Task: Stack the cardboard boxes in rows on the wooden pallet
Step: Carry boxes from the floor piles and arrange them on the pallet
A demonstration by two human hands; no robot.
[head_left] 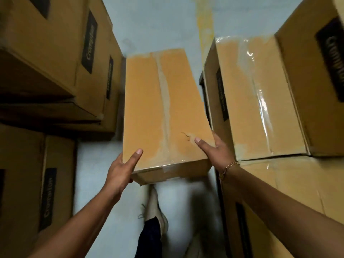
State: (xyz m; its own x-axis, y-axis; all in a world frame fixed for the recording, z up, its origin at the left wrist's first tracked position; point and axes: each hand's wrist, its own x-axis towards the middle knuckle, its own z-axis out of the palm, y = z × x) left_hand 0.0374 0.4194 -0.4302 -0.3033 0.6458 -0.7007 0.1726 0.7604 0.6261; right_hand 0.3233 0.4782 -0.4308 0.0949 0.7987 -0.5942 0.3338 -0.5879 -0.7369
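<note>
1. Pale blue floor (163,21) runs between a left stack (46,43) and a right stack (260,94) of cartons.
2. Black labels (89,41) on both stacks read "Crompton".
3. Box (149,101): plain tan top, clear tape along its middle seam, a small tear near the right thumb. It is held over the floor between the stacks.
4. Left grip (121,170) and right grip (216,151) clasp its near corners, thumbs on top.

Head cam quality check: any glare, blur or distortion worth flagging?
Head view: glare streaks on the tape across the right box. Head view: motion blur smears the floor and shoe under the held box. Head view: deep shadow in the gaps of the left stack. Head view: the wide-angle lens bows box edges near the frame borders.
</note>
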